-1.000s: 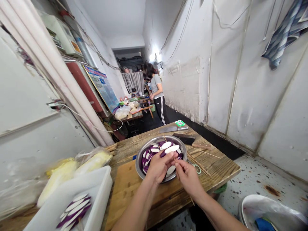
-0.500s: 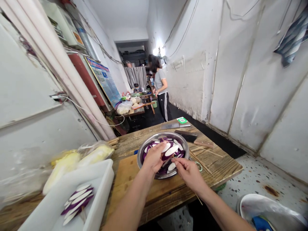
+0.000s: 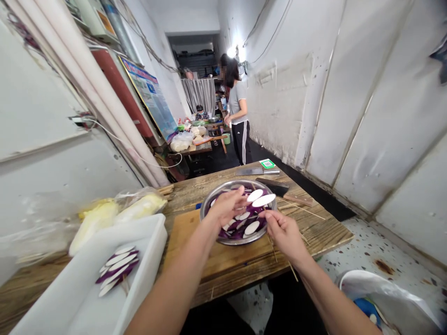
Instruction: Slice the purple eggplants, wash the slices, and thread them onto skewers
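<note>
A steel bowl (image 3: 203, 218) holds many purple-skinned, white-fleshed eggplant slices (image 3: 252, 228). My right hand (image 3: 284, 232), at the bowl's right rim, pinches a thin wooden skewer (image 3: 294, 273) whose lower end sticks out beneath the wrist. Two or so eggplant slices (image 3: 264, 200) sit at the skewer's upper part, above the bowl. Over the bowl's left side is my left hand (image 3: 226, 207), fingers apart and a small gap from the skewered slices. In the white tray (image 3: 148, 260) at left lies a filled eggplant skewer (image 3: 118, 267).
Under the bowl is a cutting board (image 3: 186, 232) on a wooden table (image 3: 328, 232). A cleaver (image 3: 256, 171) and a dark-bladed knife (image 3: 279, 188) lie behind it. Plastic-bagged yellowish food (image 3: 139, 207) is at left, a white bucket (image 3: 380, 284) lower right. A person (image 3: 238, 109) stands beyond.
My left hand has come off the eggplant slices and its fingers have opened. The right hand has shifted slightly right and up with the skewer. The camera view has tilted a little.
</note>
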`<state>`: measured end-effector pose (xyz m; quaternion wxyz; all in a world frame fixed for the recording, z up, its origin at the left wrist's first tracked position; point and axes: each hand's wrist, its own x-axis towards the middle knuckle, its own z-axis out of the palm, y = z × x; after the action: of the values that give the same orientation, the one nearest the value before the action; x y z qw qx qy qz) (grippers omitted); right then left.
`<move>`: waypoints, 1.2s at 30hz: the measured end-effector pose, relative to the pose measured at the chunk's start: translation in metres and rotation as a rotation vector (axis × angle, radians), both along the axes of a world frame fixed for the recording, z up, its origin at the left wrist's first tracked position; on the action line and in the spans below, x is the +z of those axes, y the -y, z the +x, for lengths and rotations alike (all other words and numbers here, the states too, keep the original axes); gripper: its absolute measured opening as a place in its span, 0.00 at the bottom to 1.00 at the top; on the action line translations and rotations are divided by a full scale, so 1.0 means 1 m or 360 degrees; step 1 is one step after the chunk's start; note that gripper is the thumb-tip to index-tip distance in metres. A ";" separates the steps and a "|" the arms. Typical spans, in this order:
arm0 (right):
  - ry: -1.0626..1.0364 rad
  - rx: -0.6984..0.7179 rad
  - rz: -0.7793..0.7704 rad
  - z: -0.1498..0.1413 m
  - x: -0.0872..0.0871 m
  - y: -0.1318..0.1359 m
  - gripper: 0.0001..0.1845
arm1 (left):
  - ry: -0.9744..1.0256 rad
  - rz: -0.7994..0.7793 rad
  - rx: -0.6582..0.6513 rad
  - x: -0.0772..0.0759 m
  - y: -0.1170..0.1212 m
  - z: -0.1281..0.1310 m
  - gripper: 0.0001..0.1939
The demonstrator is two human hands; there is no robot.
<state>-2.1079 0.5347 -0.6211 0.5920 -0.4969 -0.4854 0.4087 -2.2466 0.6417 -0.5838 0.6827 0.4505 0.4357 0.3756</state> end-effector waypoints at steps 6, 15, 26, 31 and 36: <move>-0.0089 -0.0047 -0.0063 0.018 -0.003 0.004 0.23 | -0.1380 0.0984 -0.0370 -0.015 -0.023 -0.016 0.07; -0.0098 -0.0044 -0.0146 0.019 -0.009 0.005 0.24 | -0.1723 0.1178 -0.0396 -0.041 -0.020 0.011 0.11; -0.0019 0.0108 -0.0321 0.015 -0.002 0.009 0.26 | -0.0795 0.0392 -0.0365 -0.030 -0.034 -0.018 0.19; -0.0022 0.0230 -0.0314 0.006 0.001 0.013 0.28 | -0.0115 -0.0017 -0.0167 -0.023 -0.029 -0.016 0.11; -0.0006 0.0289 -0.0324 -0.004 -0.002 0.018 0.28 | 0.0375 -0.0364 0.0012 -0.021 -0.031 -0.015 0.05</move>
<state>-2.1119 0.5170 -0.6235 0.5001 -0.5076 -0.4832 0.5086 -2.2612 0.6726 -0.6049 0.7745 0.3209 0.3943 0.3765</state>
